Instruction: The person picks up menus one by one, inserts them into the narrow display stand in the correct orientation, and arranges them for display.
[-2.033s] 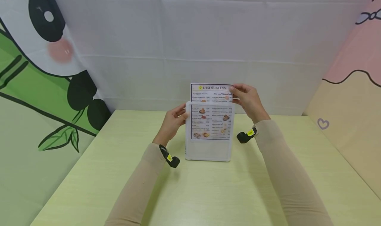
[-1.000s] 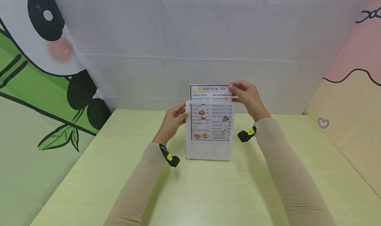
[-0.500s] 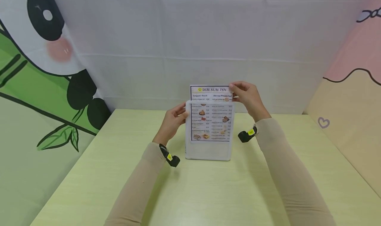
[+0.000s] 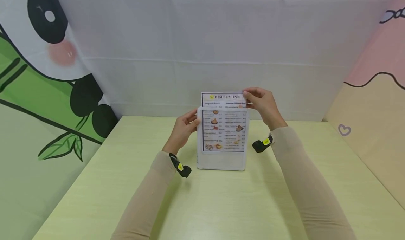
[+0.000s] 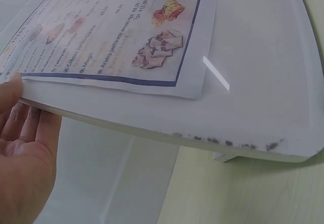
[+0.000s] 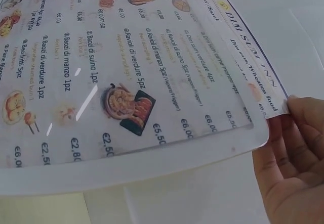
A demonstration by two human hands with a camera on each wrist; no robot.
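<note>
A white-framed display stand [image 4: 221, 161] with a clear front stands upright on the table. Inside it is a printed paper menu [image 4: 224, 127] headed "DIM SUM INN", its top part sticking out above the frame and its lower edge above the stand's bottom. My left hand [image 4: 182, 130] grips the stand's left edge near the top, thumb on the front and fingers behind, as the left wrist view shows. My right hand [image 4: 264, 105] pinches the menu's upper right corner between thumb and fingers. Dark smudges [image 5: 228, 142] mark the stand's side in the left wrist view.
The pale wood table [image 4: 202, 205] reaches back to a white cloth backdrop [image 4: 202, 50]. Painted panels rise on both sides, with a green and black cartoon [image 4: 50, 57] at left and a pink and cream one [image 4: 376, 103] at right. Each wrist wears a small black camera [image 4: 182, 168].
The menu has slid slightly down into the stand, so less of it shows above the frame. My right hand has come down a little with it; the left hand and stand have stayed put.
</note>
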